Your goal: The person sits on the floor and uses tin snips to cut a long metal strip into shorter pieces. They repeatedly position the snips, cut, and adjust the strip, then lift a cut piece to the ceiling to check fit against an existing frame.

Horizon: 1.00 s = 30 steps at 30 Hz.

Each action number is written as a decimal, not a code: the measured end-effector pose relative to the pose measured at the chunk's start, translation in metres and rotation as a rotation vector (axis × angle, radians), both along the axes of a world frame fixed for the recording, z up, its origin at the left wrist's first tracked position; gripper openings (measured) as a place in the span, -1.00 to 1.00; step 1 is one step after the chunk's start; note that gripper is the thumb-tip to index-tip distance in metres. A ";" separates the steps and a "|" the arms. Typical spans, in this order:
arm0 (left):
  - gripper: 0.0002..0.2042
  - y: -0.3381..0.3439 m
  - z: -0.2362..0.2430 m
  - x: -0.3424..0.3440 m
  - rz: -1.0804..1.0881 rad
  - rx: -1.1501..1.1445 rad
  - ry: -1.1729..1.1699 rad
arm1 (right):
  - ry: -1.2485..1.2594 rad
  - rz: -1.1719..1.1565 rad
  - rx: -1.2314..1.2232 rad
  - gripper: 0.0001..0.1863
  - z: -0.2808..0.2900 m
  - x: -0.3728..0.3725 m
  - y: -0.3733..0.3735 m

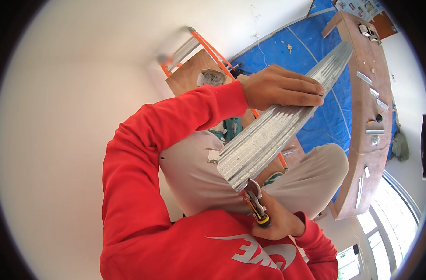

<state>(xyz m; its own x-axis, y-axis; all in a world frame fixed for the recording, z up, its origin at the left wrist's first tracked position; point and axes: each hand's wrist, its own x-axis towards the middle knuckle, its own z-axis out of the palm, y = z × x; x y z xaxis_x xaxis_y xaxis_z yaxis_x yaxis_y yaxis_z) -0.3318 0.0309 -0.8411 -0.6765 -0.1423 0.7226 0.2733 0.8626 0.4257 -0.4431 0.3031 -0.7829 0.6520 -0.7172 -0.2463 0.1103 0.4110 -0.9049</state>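
A long ribbed galvanised metal channel (269, 142) slants across my lap from the near end up to the far right. My left hand (283, 88) is closed over its upper edge, fingers lying across the metal. Low in front of my chest, my right hand (279, 215) grips a pair of tin snips (255, 203) with yellow and black handle ends. The jaws meet the channel's near corner; whether they bite into the metal I cannot tell. Part of the right hand's grip is hidden behind the handles.
An orange stepladder (208, 46) with a wooden board (194, 70) stands beyond my left arm. Blue sheeting (287, 53) covers the floor. Metal offcuts lie on a long wooden bench (369, 130) at right. A teal power tool (232, 128) sits below the channel. A pale wall (68, 140) fills the left.
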 end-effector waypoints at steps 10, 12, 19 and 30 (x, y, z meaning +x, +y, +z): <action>-0.63 -0.006 0.010 -0.004 0.043 0.016 0.115 | -0.004 0.093 0.048 -0.19 0.016 -0.013 -0.022; -0.64 -0.006 0.010 -0.002 0.047 0.013 0.114 | -0.006 0.111 0.054 -0.19 0.013 -0.011 -0.023; -0.64 -0.001 0.008 -0.004 0.061 0.036 0.144 | -0.018 0.125 0.071 -0.18 0.008 -0.005 -0.020; -0.62 -0.006 0.012 -0.003 0.052 0.063 0.126 | -0.020 0.072 0.035 -0.20 0.010 -0.004 -0.026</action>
